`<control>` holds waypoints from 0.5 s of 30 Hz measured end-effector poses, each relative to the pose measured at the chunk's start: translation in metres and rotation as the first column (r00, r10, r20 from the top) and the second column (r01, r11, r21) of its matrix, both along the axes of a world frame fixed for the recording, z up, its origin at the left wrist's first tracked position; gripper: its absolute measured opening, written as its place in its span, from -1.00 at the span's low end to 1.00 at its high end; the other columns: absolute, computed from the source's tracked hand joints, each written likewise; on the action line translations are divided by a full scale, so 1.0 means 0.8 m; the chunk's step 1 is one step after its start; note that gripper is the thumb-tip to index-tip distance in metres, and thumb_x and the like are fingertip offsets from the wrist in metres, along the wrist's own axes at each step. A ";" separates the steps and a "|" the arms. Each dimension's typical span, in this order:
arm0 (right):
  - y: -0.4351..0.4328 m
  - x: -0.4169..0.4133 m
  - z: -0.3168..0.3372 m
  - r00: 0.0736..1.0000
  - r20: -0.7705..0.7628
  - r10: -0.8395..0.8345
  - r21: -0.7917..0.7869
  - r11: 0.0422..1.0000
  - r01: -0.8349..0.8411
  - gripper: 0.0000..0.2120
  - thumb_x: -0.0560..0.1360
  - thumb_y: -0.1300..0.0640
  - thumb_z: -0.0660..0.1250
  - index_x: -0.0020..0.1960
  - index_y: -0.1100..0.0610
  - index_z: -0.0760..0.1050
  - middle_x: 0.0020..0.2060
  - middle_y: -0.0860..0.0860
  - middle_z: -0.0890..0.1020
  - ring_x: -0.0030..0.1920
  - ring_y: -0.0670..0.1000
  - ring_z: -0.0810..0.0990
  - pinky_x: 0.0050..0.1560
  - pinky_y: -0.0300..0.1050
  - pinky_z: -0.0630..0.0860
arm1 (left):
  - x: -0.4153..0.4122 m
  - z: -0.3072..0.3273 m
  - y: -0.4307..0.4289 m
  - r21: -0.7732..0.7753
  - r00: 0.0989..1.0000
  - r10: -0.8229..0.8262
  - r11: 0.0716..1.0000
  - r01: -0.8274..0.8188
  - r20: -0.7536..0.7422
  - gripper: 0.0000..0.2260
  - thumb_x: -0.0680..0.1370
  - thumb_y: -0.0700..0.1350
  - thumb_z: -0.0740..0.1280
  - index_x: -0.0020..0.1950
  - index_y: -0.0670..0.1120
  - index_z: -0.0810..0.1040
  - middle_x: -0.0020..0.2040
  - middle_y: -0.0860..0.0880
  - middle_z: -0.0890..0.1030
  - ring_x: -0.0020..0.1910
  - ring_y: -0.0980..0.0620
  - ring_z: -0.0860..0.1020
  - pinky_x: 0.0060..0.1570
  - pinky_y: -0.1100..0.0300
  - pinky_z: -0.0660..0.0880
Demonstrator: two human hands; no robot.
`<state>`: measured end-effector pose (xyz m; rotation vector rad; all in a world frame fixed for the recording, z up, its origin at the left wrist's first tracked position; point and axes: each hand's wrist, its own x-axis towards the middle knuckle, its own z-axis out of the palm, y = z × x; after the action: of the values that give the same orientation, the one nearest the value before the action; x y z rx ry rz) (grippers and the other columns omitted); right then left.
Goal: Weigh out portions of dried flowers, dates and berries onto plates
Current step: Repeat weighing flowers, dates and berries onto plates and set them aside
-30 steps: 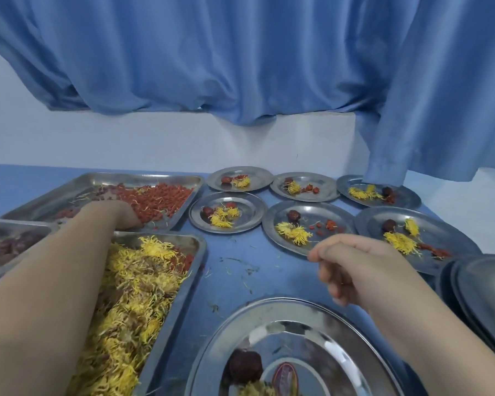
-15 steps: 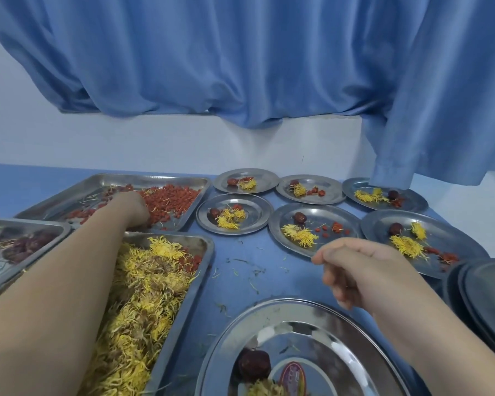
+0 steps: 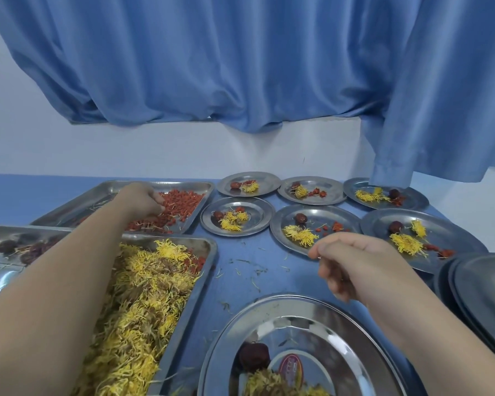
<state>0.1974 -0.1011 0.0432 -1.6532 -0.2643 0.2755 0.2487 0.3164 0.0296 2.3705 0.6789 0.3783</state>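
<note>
My left hand (image 3: 143, 201) reaches across to the far steel tray (image 3: 166, 184) of red berries (image 3: 186, 202); its fingertips are bunched down in the berries, pinching some. My right hand (image 3: 352, 264) hovers over the blue table with fingers curled closed, and nothing shows in it. Below it the near plate (image 3: 340, 330) holds one dark date (image 3: 253, 357) and a tuft of yellow dried flowers (image 3: 265, 384). A tray of yellow dried flowers (image 3: 143, 295) lies under my left forearm. A tray of dates (image 3: 17, 248) sits at the far left.
Several small steel plates, each with a date, flowers and berries, stand in two rows at the back, such as the middle one (image 3: 346, 217). A stack of empty plates (image 3: 483, 287) sits at the right edge. A blue curtain (image 3: 240, 67) hangs behind.
My left hand has pushed further into the berry tray and closed its fingertips on the berries. My right hand has stayed almost in place above the table.
</note>
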 end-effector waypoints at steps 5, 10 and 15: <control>-0.006 -0.006 0.006 1.000 0.000 -0.021 0.007 1.000 0.021 -0.77 0.51 0.27 0.25 -0.24 0.19 0.63 -0.48 0.05 0.55 -0.53 -0.03 0.42 -0.56 -0.24 0.34 | -0.022 0.024 -0.024 -0.122 0.990 -0.113 0.985 0.123 0.086 -0.89 0.48 -0.25 0.46 -0.01 -0.17 0.62 -0.08 -0.15 0.70 -0.14 -0.08 0.70 0.05 -0.01 0.61; -0.010 -0.020 0.028 0.998 0.062 -0.029 0.024 0.999 0.028 -0.83 0.49 0.22 0.27 -0.20 0.19 0.62 -0.47 0.04 0.55 -0.51 -0.03 0.42 -0.51 -0.22 0.33 | -0.065 0.058 -0.084 -0.256 0.944 -0.298 0.910 0.325 0.139 -0.87 0.49 -0.22 0.46 0.03 -0.12 0.63 -0.08 -0.08 0.70 -0.11 -0.03 0.71 0.06 0.09 0.59; -0.019 -0.046 0.060 0.987 0.157 -0.044 0.117 0.993 0.026 -0.81 0.46 0.21 0.28 -0.27 0.13 0.62 -0.49 0.03 0.54 -0.52 -0.04 0.41 -0.54 -0.23 0.31 | -0.115 0.081 -0.179 -0.371 0.843 -0.509 0.759 0.536 0.176 -0.90 0.49 -0.25 0.45 -0.02 -0.12 0.65 -0.17 -0.06 0.71 -0.13 -0.02 0.70 -0.12 0.26 0.60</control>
<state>0.1608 -0.1166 0.0910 -1.5665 -0.3648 0.0997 0.1567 0.1730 0.0945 2.0158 0.0248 0.0516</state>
